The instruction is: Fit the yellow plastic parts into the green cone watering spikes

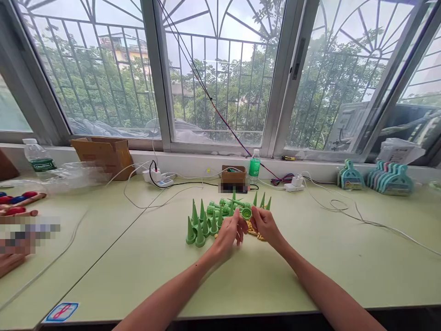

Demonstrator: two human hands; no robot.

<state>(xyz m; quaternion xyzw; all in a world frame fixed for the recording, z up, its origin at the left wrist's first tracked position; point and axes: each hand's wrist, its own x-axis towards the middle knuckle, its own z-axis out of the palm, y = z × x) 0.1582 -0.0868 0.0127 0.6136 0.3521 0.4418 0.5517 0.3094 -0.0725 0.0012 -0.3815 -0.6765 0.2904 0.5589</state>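
- Holding a round green cap (246, 213) above the table (344, 271), between both hands and just in front of a green heap, with the open end facing the camera.
- Grasping the cap's edge from the right with the fingers of the right hand (263, 223), bent inward around the thumb.
- Reaching in from the left with the left hand (230, 231), fingers loosely curled just beside the cap; cannot tell whether touching or gripping it.
- To the left of the left hand, close together on the table: upright green cones (200, 236), wide ends down.
- Behind the hands: a jumble of green tubes (214, 208), lying on their sides, with more cones among and beyond them.
- Near the right hand, partly hidden by it: small yellow pieces (254, 228) in a loose scatter.
- Farther back, side by side near the windowsill: a small cardboard box (233, 174) and an upright bottle (254, 164) with a green label.
- Back left: a larger cardboard box (105, 156) near another bottle (38, 156).
- Back right: turquoise plastic items (389, 179) in two groups, with a white cable (365, 221) running across the table in front.
- At the left edge: red and blue balls (20, 199), somewhat blurred.
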